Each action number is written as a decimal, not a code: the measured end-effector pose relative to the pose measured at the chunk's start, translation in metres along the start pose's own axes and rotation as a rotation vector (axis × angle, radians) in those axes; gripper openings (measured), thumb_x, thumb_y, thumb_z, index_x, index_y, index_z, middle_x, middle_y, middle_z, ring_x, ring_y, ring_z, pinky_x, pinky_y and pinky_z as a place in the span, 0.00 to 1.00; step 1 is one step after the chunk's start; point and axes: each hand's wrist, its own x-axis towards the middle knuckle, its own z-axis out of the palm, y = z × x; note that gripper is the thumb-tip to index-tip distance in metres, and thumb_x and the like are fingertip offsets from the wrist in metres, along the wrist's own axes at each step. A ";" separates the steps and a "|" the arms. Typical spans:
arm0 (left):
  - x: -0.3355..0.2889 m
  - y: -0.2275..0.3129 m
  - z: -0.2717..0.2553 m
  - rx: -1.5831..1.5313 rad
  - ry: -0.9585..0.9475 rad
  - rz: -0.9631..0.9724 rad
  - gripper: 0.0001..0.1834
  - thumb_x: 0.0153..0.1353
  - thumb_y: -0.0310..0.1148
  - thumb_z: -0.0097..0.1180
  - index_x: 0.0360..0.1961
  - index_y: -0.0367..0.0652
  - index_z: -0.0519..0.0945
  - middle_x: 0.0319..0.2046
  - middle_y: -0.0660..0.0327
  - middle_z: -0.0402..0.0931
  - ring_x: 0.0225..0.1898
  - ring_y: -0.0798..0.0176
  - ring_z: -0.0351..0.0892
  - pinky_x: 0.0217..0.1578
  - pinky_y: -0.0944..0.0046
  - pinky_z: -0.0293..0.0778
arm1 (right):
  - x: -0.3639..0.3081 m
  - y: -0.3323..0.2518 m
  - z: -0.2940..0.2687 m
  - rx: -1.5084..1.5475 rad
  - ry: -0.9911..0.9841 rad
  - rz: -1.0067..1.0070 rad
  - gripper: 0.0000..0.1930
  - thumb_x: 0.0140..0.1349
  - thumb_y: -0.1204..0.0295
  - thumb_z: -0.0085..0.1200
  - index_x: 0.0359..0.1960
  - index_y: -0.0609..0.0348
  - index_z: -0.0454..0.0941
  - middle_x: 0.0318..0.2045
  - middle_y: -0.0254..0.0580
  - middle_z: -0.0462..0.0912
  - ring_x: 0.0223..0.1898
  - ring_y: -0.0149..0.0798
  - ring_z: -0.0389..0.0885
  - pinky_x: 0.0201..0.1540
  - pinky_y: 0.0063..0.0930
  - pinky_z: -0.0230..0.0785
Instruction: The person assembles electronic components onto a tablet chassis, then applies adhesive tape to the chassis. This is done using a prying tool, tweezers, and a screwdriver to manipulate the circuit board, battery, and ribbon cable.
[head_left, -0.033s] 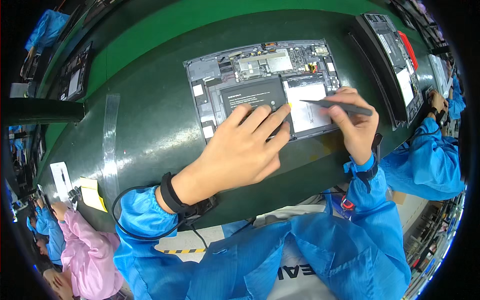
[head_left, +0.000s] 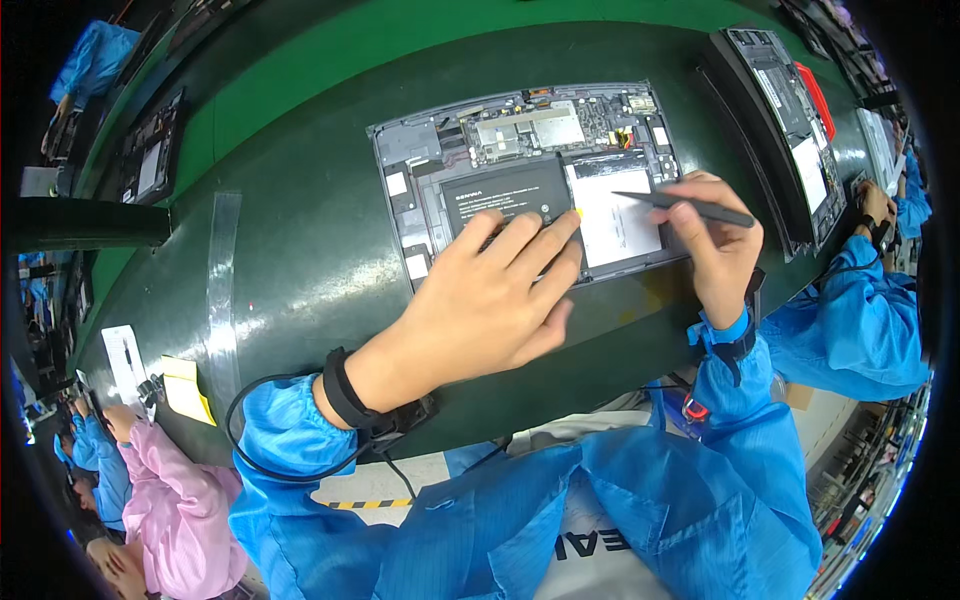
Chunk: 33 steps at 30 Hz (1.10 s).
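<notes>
An opened laptop or tablet chassis point(head_left: 404, 148) lies in front of me, its circuit board point(head_left: 545, 128) bare along the far side. My left hand point(head_left: 480, 295) rests with fingers spread over the black battery pack point(head_left: 500, 190), covering its near part. A small yellow bit shows by one fingertip. My right hand point(head_left: 712, 240) grips dark pointed tweezers point(head_left: 700, 207) between thumb and fingers. Their tips point left above the white-silver panel point(head_left: 612, 225) beside the battery; whether they touch it I cannot tell.
Another opened device point(head_left: 800, 140) stands in a dark holder at the right, with a red part behind it. Clear tape point(head_left: 223, 290) and a yellow note pad point(head_left: 186, 390) lie on the dark green table point(head_left: 310, 230). People in blue and pink smocks sit on both sides. A cord hangs from my left wristband.
My right hand has shifted slightly right with the tweezers, so their tips sit farther right over the white-silver panel. My left hand stays nearly in place.
</notes>
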 end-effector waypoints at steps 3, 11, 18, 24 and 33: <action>0.008 0.007 0.000 0.112 -0.032 -0.030 0.31 0.55 0.41 0.70 0.59 0.40 0.81 0.65 0.56 0.75 0.55 0.49 0.76 0.57 0.51 0.73 | 0.004 0.000 0.000 0.121 0.131 0.184 0.10 0.71 0.74 0.62 0.48 0.68 0.84 0.37 0.43 0.88 0.37 0.30 0.83 0.44 0.23 0.72; -0.011 -0.042 -0.030 0.302 -0.115 -0.169 0.31 0.59 0.36 0.70 0.65 0.43 0.79 0.68 0.57 0.73 0.65 0.43 0.73 0.67 0.47 0.73 | -0.002 0.010 -0.013 0.115 0.236 0.070 0.07 0.69 0.76 0.62 0.45 0.67 0.84 0.41 0.42 0.82 0.40 0.34 0.85 0.48 0.27 0.73; 0.012 -0.191 -0.078 0.310 -0.026 -0.396 0.26 0.64 0.32 0.65 0.64 0.40 0.79 0.65 0.49 0.77 0.66 0.40 0.74 0.65 0.48 0.72 | 0.001 -0.006 -0.023 0.063 0.200 0.028 0.07 0.63 0.75 0.66 0.42 0.61 0.86 0.31 0.37 0.89 0.45 0.39 0.75 0.56 0.37 0.66; 0.120 -0.258 -0.060 -0.111 0.316 -0.651 0.21 0.66 0.34 0.64 0.57 0.34 0.80 0.63 0.47 0.75 0.63 0.48 0.76 0.62 0.51 0.75 | 0.002 -0.009 -0.035 -0.021 0.244 -0.055 0.07 0.58 0.74 0.70 0.38 0.57 0.88 0.30 0.37 0.86 0.43 0.43 0.77 0.57 0.39 0.66; 0.253 -0.252 0.033 -0.055 0.114 -0.701 0.19 0.57 0.35 0.64 0.48 0.36 0.87 0.42 0.48 0.87 0.41 0.49 0.86 0.44 0.53 0.78 | -0.003 -0.007 -0.036 0.093 0.314 -0.059 0.07 0.61 0.76 0.64 0.41 0.61 0.85 0.27 0.37 0.87 0.43 0.40 0.75 0.61 0.40 0.62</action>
